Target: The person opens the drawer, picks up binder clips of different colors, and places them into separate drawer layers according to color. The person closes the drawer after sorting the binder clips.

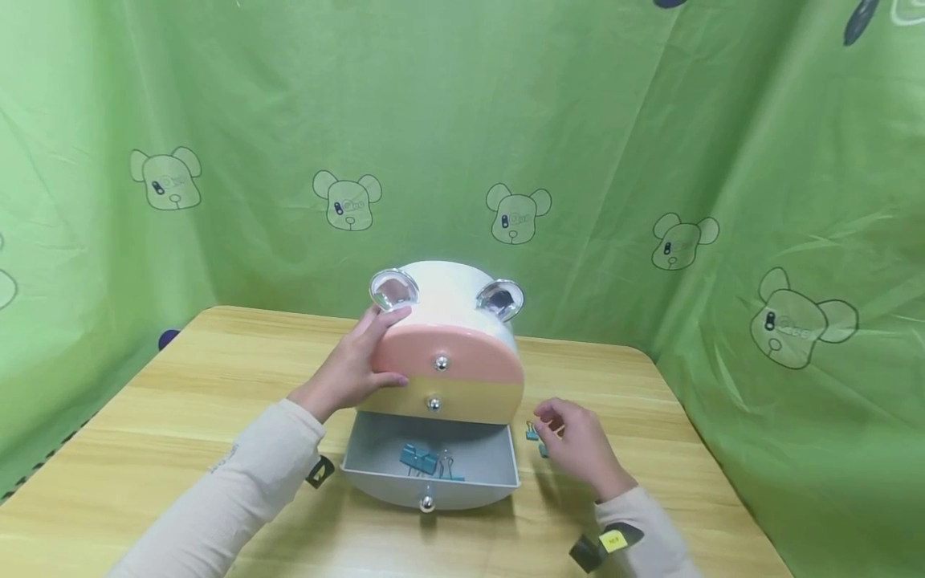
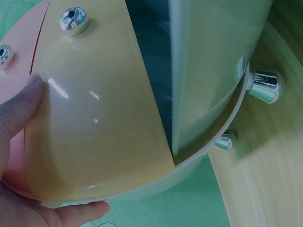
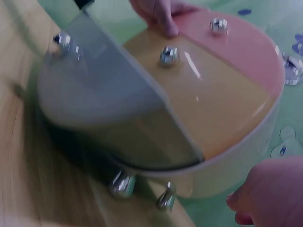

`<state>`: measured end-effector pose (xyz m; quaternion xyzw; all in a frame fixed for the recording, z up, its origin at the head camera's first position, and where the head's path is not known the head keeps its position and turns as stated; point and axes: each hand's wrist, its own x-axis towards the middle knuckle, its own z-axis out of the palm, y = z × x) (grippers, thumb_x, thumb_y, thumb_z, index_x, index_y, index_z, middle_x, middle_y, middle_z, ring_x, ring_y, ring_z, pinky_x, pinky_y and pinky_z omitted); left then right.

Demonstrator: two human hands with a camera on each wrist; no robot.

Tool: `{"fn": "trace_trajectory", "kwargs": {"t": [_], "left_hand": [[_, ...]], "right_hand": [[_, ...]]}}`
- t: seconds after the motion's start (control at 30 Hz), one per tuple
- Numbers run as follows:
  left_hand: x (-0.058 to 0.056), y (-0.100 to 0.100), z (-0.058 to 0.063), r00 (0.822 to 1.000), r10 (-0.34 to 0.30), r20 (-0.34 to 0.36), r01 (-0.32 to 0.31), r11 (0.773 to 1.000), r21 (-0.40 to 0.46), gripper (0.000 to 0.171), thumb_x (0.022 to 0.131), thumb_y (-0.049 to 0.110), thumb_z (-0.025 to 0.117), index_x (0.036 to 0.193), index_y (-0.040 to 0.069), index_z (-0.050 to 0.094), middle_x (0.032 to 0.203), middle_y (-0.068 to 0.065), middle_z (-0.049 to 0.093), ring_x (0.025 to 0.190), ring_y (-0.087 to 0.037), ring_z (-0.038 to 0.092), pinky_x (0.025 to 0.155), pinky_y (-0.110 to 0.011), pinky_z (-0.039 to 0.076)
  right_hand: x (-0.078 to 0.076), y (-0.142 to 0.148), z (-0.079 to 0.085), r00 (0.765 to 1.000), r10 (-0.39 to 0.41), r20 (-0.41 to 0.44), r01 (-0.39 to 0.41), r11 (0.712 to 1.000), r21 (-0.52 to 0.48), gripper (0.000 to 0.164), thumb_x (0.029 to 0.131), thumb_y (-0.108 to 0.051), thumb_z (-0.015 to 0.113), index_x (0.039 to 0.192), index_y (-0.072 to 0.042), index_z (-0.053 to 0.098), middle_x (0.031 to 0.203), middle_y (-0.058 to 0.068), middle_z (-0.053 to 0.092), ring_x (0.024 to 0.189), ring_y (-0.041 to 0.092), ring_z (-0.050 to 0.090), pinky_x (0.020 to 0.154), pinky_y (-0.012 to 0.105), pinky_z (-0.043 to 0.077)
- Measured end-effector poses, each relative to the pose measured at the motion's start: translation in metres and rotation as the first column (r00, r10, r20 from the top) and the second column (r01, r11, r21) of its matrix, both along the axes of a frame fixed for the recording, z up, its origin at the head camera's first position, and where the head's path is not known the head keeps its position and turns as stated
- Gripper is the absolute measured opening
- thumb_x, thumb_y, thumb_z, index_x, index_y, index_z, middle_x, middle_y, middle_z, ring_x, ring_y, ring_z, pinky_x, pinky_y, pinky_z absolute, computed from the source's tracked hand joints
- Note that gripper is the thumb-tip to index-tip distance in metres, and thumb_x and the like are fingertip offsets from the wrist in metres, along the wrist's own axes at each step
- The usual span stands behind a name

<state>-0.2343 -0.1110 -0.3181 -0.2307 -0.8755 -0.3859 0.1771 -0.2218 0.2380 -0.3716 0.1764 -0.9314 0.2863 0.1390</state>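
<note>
A small rounded drawer cabinet (image 1: 448, 353) with a white body and silver ears stands on the table. My left hand (image 1: 354, 361) grips its left side, thumb on the front between the pink and yellow drawers, fingers along the white side. The grey bottom drawer (image 1: 354, 472) is pulled out, with teal binder clips (image 1: 419, 458) lying in it. To the right of the cabinet, my right hand (image 1: 578, 441) hovers by two more binder clips (image 1: 531, 432), its fingers bent and the thumb apart from the index finger. In the right wrist view no clip shows in its fingers (image 3: 244, 208).
The wooden table (image 1: 275, 337) carries the cabinet. Silver knobs (image 1: 427, 504) stick out from the drawer fronts, and short silver feet (image 3: 123, 184) show underneath. A green curtain (image 1: 433, 120) with bear faces hangs close behind and on both sides.
</note>
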Motion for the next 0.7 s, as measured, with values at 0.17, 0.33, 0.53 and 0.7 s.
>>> {"fn": "trace_trajectory", "kwargs": {"t": [0.17,0.33,0.53,0.7], "left_hand": [[0.0,0.0,0.0,1.0,-0.001,0.0,0.001,1.0,-0.003,0.1,0.066,0.013,0.089,0.148,0.029,0.033,0.158,-0.018,0.017,0.117,-0.048,0.051,0.091,-0.064,0.044],[-0.001,0.0,0.0,1.0,0.001,0.0,-0.001,1.0,-0.005,0.1,0.066,0.013,0.089,0.147,0.029,0.033,0.158,-0.019,0.017,0.117,-0.048,0.051,0.092,-0.064,0.044],[0.0,0.0,0.0,1.0,0.005,0.003,-0.005,1.0,-0.007,0.099,0.067,0.013,0.089,0.147,0.028,0.033,0.158,-0.019,0.016,0.118,-0.049,0.05,0.092,-0.064,0.044],[-0.001,0.0,0.0,1.0,0.004,0.002,-0.004,1.0,-0.006,0.099,0.066,0.013,0.089,0.147,0.029,0.034,0.158,-0.018,0.017,0.118,-0.048,0.05,0.092,-0.063,0.044]], "right_hand": [[-0.006,0.007,-0.011,0.997,-0.029,0.067,0.025,0.998,0.062,0.019,0.085,-0.005,0.071,0.104,-0.003,0.067,0.104,0.014,0.066,0.089,0.031,0.063,0.075,0.044,0.055],[-0.014,0.014,-0.023,0.988,-0.042,0.148,0.025,0.993,0.114,0.03,0.086,-0.011,0.072,0.115,-0.002,0.065,0.116,0.018,0.063,0.096,0.035,0.062,0.081,0.048,0.054],[-0.02,0.02,-0.034,0.983,-0.021,0.182,-0.011,0.984,0.175,0.039,0.084,-0.011,0.074,0.12,0.001,0.064,0.118,0.022,0.061,0.106,0.038,0.057,0.092,0.055,0.047],[-0.024,0.021,-0.041,0.977,-0.02,0.211,-0.024,0.979,0.202,0.044,0.08,-0.01,0.078,0.12,0.0,0.064,0.109,0.019,0.064,0.095,0.031,0.061,0.084,0.05,0.051]]}}
